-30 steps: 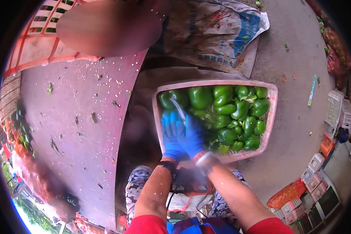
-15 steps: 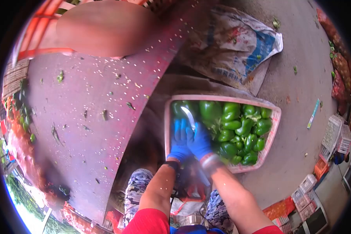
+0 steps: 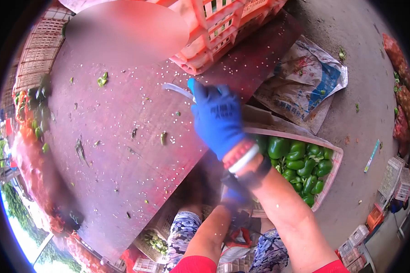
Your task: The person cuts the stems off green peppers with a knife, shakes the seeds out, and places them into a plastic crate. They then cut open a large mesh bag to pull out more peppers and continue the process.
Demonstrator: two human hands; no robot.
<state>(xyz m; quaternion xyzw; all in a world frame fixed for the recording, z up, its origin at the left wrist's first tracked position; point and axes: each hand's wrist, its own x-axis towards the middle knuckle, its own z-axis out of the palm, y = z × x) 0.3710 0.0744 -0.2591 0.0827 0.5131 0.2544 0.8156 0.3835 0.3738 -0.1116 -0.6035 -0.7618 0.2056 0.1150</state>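
- The right hand [image 3: 218,119], in a blue glove with dark print on its back, is above the purplish table [image 3: 109,182]; its fingers are curled closely around a curved knife [image 3: 176,88], whose handle end is hidden in the grip; the pale blade reaches out past the fingers toward the left of the view, over the tabletop.
- The left hand [image 3: 235,195], also gloved in blue, is low down behind the right forearm, blurred and mostly covered; I cannot tell how far its fingers are spread or whether they have hold of anything; it is near the pepper crate's near left corner.
- The green peppers [image 3: 308,168] lie heaped in a pale pinkish crate [image 3: 335,167] to the right of the table; the right forearm hides part of them from view.
- Pale specks dot the tabletop, with green scraps [image 3: 103,79] scattered among them; an orange-red crate [image 3: 200,61] stands at its far side.
- A printed sack [image 3: 312,82], creased and stained, lies beyond the pepper crate; filled mesh sacks [image 3: 402,102] are at the far right.
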